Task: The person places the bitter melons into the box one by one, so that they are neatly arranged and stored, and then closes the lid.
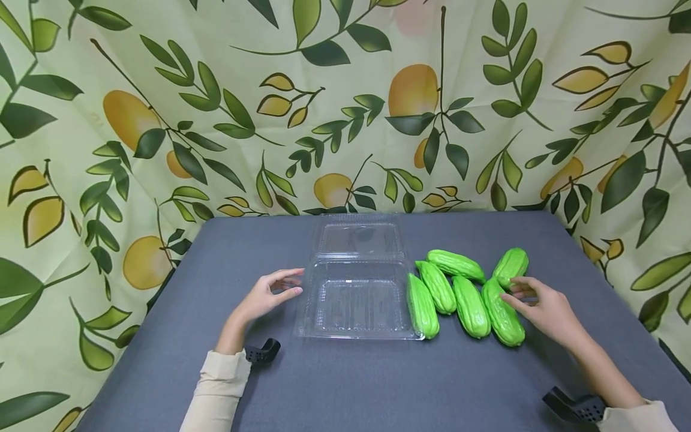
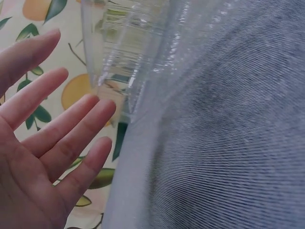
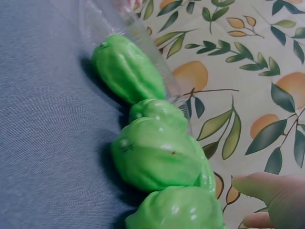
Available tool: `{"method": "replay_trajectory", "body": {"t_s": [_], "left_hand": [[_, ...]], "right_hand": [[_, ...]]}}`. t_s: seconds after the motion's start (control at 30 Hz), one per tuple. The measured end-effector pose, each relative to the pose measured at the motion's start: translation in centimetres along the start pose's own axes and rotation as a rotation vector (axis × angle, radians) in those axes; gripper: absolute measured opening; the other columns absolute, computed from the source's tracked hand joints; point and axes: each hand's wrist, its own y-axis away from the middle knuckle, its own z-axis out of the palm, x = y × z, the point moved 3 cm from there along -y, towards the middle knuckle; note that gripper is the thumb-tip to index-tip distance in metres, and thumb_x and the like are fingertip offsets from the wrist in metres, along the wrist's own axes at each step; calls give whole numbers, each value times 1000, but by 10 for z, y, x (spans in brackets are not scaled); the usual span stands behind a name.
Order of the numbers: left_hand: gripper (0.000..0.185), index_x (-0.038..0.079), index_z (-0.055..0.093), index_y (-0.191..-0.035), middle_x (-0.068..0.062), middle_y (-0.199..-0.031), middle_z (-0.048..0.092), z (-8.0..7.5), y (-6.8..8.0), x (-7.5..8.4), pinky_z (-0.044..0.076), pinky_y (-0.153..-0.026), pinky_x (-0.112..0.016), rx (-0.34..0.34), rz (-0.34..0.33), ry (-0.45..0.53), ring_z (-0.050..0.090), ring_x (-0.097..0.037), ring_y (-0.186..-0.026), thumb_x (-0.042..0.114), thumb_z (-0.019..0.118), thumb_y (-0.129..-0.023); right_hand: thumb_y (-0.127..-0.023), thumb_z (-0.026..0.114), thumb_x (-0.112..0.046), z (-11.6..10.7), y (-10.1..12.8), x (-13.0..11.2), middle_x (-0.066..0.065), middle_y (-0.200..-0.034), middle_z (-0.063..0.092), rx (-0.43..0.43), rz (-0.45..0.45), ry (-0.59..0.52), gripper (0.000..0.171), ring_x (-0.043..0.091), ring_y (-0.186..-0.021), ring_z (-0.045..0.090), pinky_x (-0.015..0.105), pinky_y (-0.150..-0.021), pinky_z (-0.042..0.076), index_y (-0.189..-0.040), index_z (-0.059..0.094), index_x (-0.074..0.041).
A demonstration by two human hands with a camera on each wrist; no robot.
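Observation:
A clear plastic clamshell box [image 1: 356,309] lies unfolded on the table, its lid [image 1: 358,237] tipped away at the back. My left hand [image 1: 270,294] is just off the box's left side, fingers spread in the left wrist view and holding nothing. To the right of the box lie several bright green, ridged bitter melons [image 1: 472,306]; the leftmost melon [image 1: 423,307] sits against the box wall. Over the two rightmost melons hovers my right hand [image 1: 547,309], fingers slightly bent. Its thumb shows apart from the melons [image 3: 157,152] in the right wrist view. Any fingertip contact is unclear.
The grey table [image 1: 378,384] spreads around the box and melons. Behind it hangs a curtain [image 1: 345,108] printed with leaves and fruit. Black straps [image 1: 263,352] sit at both wrists, near the cream sleeves [image 1: 216,390].

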Motion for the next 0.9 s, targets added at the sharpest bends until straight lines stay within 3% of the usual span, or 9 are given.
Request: {"method": "replay_trajectory", "body": {"t_s": [0.17,0.37,0.53,0.7,0.9], "left_hand": [[45,-3,55,-132,-24,-129,61,4,3,-4,54,-90,-25,-33,14,2,65,-35,-108,10,66,-90],[45,-5,54,-131,-25,-125,63,7,5,-4,55,-91,-29,-63,36,7,65,-36,-107,9,66,-90],[46,-7,54,-131,-27,-124,63,10,5,-4,55,-92,-30,-82,50,24,65,-37,-107,8,67,-89],[46,-8,54,-130,-27,-124,62,12,5,-5,54,-93,-27,-89,62,33,65,-34,-107,8,67,-89],[45,-8,57,-127,-27,-121,63,15,4,-3,54,-93,-25,-72,90,34,65,-18,-104,6,69,-86]], "right_hand": [[-92,64,-33,3,5,6,29,-109,65,-78,42,1,54,41,-91,66,48,-71,55,-124,54,10],[-91,65,-38,4,7,11,27,-108,67,-154,95,-4,58,13,-84,64,41,-70,53,-125,54,8],[-92,62,-41,5,8,15,29,-112,66,-226,141,-33,64,15,-88,66,36,-69,52,-130,50,10],[-95,57,-43,8,9,20,32,-120,62,-336,230,-122,71,-4,-81,57,23,-65,50,-135,42,14],[-96,54,-45,13,8,23,35,-126,56,-422,315,-182,80,4,-90,58,23,-69,53,-138,34,19]]}}
